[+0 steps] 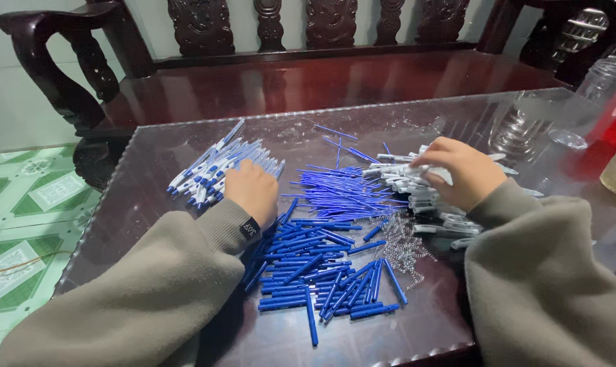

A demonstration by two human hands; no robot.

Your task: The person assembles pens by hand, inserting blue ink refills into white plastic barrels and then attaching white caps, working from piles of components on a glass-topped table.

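**Two hands among four heaps of pen parts**

We start with the dark wooden bench point(308, 81), one, standing behind the glass-topped surface point(152, 190) that carries everything. To the left lies the green patterned floor point(23, 224).

On the surface we count four heaps, each too dense to count piece by piece. The largest is the heap of blue barrels point(321, 272), lying nearest to us between our two sleeves. Beyond it is the heap of thin blue refills point(342, 190), with a few strays scattered towards the bench. At the far left lies the heap of assembled blue-and-white pens point(209, 170). At the right lies the heap of white clip parts point(423, 204). A small scatter of metal springs point(403, 248) sits between the barrels and the white parts.

Our left hand point(254, 190) rests at the near edge of the assembled pens, fingers curled down out of sight; we cannot tell whether it holds anything. Our right hand point(461, 170) lies on the white clip parts, fingers closed around one white piece.

At the far right stand two clear glass vessels point(525, 129).
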